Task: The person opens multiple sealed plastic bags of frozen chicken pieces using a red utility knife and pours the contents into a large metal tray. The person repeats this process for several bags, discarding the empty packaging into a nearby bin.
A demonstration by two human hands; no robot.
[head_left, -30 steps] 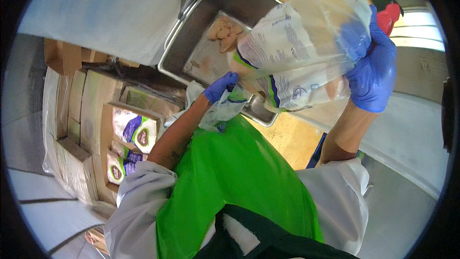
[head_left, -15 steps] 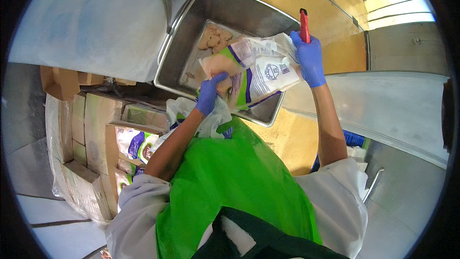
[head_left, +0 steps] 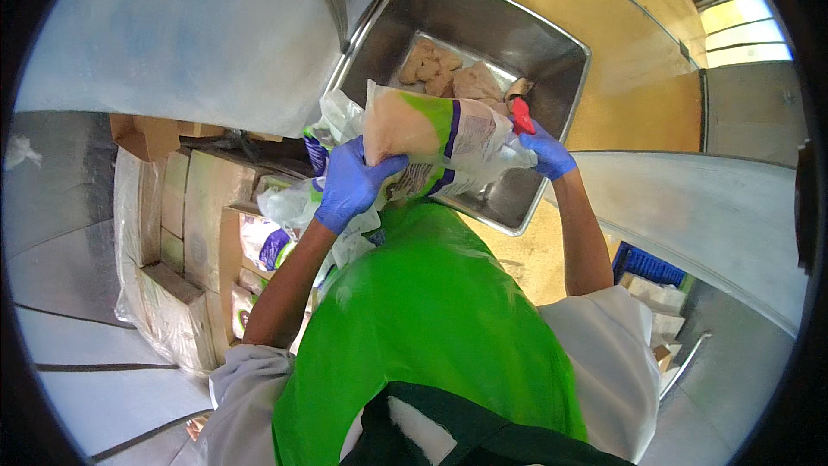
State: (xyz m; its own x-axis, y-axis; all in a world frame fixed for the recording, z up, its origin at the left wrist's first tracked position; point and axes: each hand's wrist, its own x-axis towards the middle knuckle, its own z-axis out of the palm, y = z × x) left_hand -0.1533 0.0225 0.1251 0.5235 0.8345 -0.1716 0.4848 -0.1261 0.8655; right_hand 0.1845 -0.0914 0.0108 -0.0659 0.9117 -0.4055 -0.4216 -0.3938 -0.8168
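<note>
My left hand (head_left: 355, 188), in a blue glove, is closed on one end of a plastic bag (head_left: 412, 125) of pale pink meat with green, white and purple print. My right hand (head_left: 547, 152), gloved too, grips a red tool (head_left: 522, 116) at the bag's other end; its blade, if any, I cannot make out. The bag lies across the near side of a deep steel tub (head_left: 565, 56). Pinkish-brown meat lumps (head_left: 427, 65) rest on the tub's floor beyond it. Crumpled plastic bags (head_left: 289, 204) hang beside my left wrist.
Left of me, cardboard boxes (head_left: 207, 216) are stacked in clear wrap, with printed bags (head_left: 263, 242) in an open one. A grey-white panel (head_left: 198, 34) stands left of the tub. Yellow floor (head_left: 638, 52) lies beyond, and a blue crate (head_left: 649, 266) is at the right.
My right hand has come down, and the red tool no longer points up. The bag has turned nearly level in my hands. The tub sits farther right in view, with more meat lumps showing.
</note>
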